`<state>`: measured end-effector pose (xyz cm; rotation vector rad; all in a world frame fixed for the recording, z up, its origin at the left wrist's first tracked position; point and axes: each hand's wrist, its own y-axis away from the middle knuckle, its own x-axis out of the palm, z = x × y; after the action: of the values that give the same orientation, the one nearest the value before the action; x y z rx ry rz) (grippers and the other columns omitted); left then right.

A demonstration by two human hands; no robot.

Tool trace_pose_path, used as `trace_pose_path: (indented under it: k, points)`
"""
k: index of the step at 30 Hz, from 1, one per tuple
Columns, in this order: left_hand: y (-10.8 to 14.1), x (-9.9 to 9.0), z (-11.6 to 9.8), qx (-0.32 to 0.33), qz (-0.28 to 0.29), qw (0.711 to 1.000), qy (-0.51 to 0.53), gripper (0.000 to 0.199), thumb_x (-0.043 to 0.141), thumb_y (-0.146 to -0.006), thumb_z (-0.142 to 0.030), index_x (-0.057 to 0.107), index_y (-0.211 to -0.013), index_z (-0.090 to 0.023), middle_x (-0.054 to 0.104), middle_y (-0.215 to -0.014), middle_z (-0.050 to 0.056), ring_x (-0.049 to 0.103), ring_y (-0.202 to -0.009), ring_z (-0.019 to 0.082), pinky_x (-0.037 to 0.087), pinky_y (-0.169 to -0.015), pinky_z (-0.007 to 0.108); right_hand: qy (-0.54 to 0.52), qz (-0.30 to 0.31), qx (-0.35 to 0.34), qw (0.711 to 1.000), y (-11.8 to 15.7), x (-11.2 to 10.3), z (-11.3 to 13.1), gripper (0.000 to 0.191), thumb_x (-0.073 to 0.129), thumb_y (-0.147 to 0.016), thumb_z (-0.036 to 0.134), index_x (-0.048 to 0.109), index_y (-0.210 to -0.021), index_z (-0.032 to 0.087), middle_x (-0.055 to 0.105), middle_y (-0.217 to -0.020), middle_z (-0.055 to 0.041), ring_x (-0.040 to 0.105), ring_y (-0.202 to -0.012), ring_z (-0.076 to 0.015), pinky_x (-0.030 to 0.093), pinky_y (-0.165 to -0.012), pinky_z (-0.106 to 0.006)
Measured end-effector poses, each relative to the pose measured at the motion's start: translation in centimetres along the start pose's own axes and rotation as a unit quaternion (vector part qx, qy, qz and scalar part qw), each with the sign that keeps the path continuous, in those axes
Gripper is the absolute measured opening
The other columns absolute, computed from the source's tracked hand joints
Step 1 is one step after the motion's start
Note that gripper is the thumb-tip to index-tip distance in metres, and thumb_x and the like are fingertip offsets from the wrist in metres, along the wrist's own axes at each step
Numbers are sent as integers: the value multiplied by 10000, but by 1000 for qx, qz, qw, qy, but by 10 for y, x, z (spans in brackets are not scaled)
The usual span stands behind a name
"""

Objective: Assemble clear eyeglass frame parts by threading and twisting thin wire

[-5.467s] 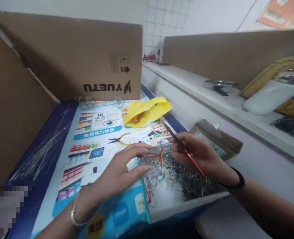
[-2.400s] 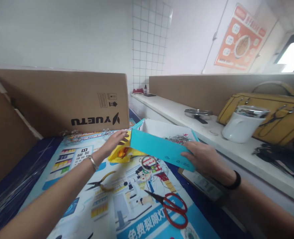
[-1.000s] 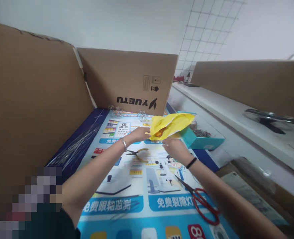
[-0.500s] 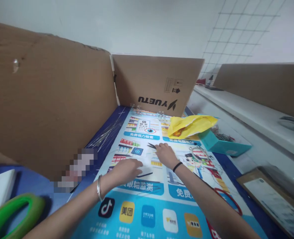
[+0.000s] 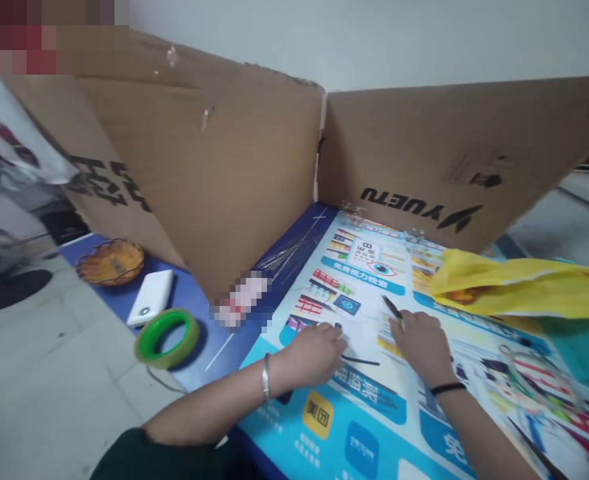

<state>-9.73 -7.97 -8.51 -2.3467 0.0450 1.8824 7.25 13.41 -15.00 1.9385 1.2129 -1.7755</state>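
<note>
My left hand point(image 5: 314, 353), with a silver bracelet at the wrist, is closed low over the printed sheet point(image 5: 359, 427); a small dark thing shows at its fingertips, too small to name. A thin dark strip point(image 5: 360, 361) lies on the sheet just right of it. My right hand point(image 5: 422, 343), with a black band at the wrist, is wrapped round a dark pointed tool, perhaps pliers point(image 5: 392, 308), whose tips point up and left. The two hands are apart.
Cardboard panels point(image 5: 254, 167) stand at the left and back. Green tape point(image 5: 167, 339), a white device point(image 5: 151, 298) and a woven basket point(image 5: 110, 262) sit at the left. A yellow bag point(image 5: 514, 283) and a clear ring-shaped item point(image 5: 539, 380) are at the right.
The view has swung left, bringing the basket and white device into sight. My left hand's fingers have drawn together, and a small dark thing now shows there. The right hand keeps its tool.
</note>
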Motion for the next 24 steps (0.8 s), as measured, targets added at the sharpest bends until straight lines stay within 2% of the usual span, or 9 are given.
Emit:
trace_pose_path:
  k: [3, 6, 11, 16, 24]
  points:
    - [-30, 4, 14, -20, -49, 997, -56, 289, 491, -834, -302, 515, -1082, -154, 522, -1183, 139, 469, -1086, 271, 427, -833, 384, -3, -25, -1, 1000, 0, 6, -3, 382, 411, -855, 411, 585, -984, 96, 563, -778, -127, 502, -795, -267, 350, -654, -345]
    - [-66, 8, 31, -72, -79, 989, -99, 291, 479, -833, -249, 505, -1104, -144, 480, -1224, 160, 461, -1091, 278, 423, -821, 395, -8, -36, -5, 999, 1, 7, -4, 387, 400, -858, 419, 590, -983, 106, 568, -787, -123, 510, -786, -264, 360, -639, -339]
    - [-105, 23, 51, -111, -72, 987, -90, 242, 435, -849, -206, 533, -1049, -112, 563, -1016, 155, 518, -974, 265, 421, -778, 387, -6, -40, 0, 999, 4, 7, -4, 380, 406, -851, 409, 583, -1022, 118, 575, -833, -130, 509, -801, -271, 369, -651, -349]
    - [-110, 38, 54, -121, -75, 987, -77, 209, 440, -835, -157, 546, -1012, -121, 571, -988, 129, 491, -998, 261, 391, -806, 383, -10, -20, -14, 1000, 4, 8, -6, 401, 384, -867, 419, 562, -1047, 108, 571, -846, -124, 512, -862, -269, 363, -714, -352]
    - [-111, 37, 58, -85, -79, 990, -80, 156, 435, -824, -107, 565, -908, -120, 586, -920, 104, 497, -930, 229, 400, -769, 345, -40, -24, -40, 998, 3, 18, -14, 413, 381, -849, 431, 571, -1034, 113, 577, -843, -139, 513, -873, -302, 359, -749, -409]
